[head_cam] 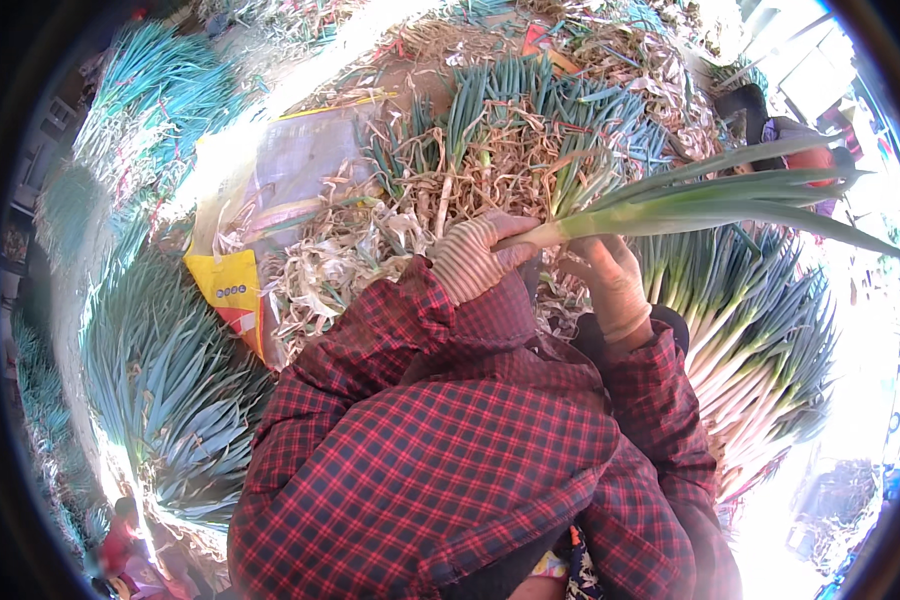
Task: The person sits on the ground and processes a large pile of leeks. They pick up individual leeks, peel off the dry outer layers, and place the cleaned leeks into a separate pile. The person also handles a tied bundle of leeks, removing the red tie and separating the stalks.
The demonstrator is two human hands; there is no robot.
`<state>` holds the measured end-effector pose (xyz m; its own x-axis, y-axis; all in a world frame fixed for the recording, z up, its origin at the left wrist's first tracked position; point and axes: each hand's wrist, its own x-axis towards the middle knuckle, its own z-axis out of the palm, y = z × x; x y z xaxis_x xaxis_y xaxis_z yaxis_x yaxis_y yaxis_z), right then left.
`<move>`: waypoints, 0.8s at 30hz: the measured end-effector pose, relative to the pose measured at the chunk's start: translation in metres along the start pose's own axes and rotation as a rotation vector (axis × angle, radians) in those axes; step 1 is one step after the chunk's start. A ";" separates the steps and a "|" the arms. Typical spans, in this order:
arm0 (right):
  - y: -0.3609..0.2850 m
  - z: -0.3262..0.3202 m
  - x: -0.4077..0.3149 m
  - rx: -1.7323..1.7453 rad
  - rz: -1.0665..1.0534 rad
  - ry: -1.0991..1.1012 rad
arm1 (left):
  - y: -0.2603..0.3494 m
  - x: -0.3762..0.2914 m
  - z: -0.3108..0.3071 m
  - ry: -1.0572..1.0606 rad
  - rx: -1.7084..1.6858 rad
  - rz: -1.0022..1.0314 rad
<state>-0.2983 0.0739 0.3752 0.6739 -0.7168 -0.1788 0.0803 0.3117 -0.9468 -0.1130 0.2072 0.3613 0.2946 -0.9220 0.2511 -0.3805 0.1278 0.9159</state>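
My left hand [471, 255], in a striped knit glove, grips a thick Welsh onion [645, 214] around its pale stalk. The green leaves fan out to the right, one tip reaching far across the view. Just below the stalk is my right hand [613, 281], gloved in a light colour, its fingers apart and nothing visible between them. Its upper fingers come close to the stalk; whether they touch it is unclear. Beyond both hands lies a row of untrimmed Welsh onions [487, 142] with dry, brown outer leaves. Cleaned onions with white stalks [735, 337] are heaped to the right.
Peeled dry skins [322, 277] cover the ground at left, beside a woven plastic sack [300, 157] with yellow edges. Big bundles of green onion leaves [169, 382] lie further left. Another person [795, 146] is at the upper right, and a person in red [116, 544] at the lower left.
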 end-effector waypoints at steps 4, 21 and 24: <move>0.021 0.005 -0.001 0.110 0.012 0.239 | -0.006 -0.007 0.018 0.042 0.312 0.172; 0.014 0.030 -0.020 0.094 -0.049 0.349 | -0.006 -0.008 0.024 0.054 0.106 0.141; 0.015 0.032 -0.021 0.099 -0.037 0.297 | -0.001 -0.008 0.027 -0.051 -0.006 0.105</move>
<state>-0.2878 0.1131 0.3734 0.4265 -0.8750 -0.2290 0.1818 0.3309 -0.9260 -0.1389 0.2049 0.3501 0.2081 -0.9210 0.3293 -0.4014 0.2266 0.8874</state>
